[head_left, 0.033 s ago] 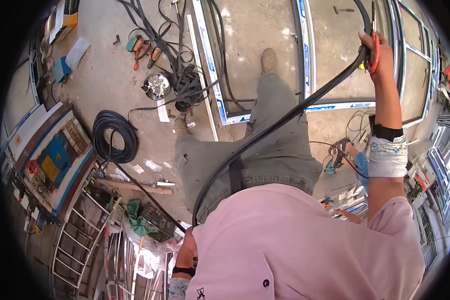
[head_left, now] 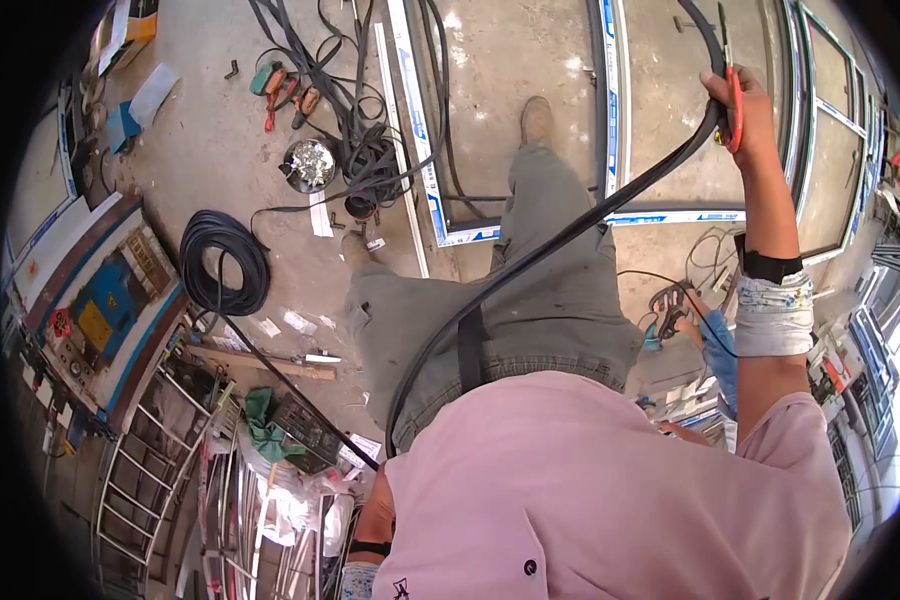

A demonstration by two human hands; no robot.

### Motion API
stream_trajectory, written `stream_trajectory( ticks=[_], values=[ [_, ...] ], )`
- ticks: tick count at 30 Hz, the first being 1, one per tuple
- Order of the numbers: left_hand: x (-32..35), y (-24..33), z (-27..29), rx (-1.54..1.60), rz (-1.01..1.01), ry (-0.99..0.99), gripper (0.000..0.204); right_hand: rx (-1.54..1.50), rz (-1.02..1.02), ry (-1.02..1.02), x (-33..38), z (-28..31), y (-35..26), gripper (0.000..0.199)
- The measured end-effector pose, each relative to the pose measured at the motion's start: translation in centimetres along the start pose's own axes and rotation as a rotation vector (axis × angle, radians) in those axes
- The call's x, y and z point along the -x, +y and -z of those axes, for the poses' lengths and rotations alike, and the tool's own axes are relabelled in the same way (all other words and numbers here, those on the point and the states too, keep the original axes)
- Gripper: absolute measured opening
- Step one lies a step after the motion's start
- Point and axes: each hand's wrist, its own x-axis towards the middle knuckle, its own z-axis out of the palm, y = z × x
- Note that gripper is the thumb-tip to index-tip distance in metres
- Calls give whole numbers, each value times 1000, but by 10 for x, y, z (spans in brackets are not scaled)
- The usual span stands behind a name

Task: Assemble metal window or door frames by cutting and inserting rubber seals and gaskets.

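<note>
My right hand (head_left: 753,108), raised at the upper right, is closed around red-handled scissors (head_left: 737,110) and a long black rubber strip (head_left: 580,222). The scissor blades point up and away, alongside the strip. From there the strip sags across my legs to my waist on the left. My left hand (head_left: 373,508) is low beside my waist, its fingers hidden by my pink shirt. Another length of strip (head_left: 295,390) rises to that hand from a black coil (head_left: 260,275) on the floor. Whether the left fingers grip it cannot be seen.
White-and-blue frames (head_left: 470,236) lie on the floor around my feet. Tangled black strips (head_left: 370,165), a metal bowl (head_left: 310,165) and power tools (head_left: 270,80) lie ahead left. A machine (head_left: 105,315) and a metal ladder (head_left: 140,480) stand left. Another person's foot (head_left: 670,310) shows at right.
My right hand has shifted slightly left with the scissors and strip. The floor things have slid a little left in the view. Both hands otherwise keep much the same pose.
</note>
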Motion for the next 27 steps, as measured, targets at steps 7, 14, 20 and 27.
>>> stream_trajectory(
  ticks=[7, 14, 20, 27],
  values=[
    [93, 13, -153, 538, 342, -172, 22, 845, 82, -600, -21, -18, 31, 32],
    [44, 42, -222, 1047, 382, -232, 21, 1193, 245, -759, -56, -39, 34, 31],
    [-80, 172, -202, 509, -84, 45, 35, 1145, 78, -881, -50, -65, 49, 33],
    [-98, 220, -220, 628, -310, 219, 29, 1474, 288, -786, -18, -88, 42, 38]
  ],
)
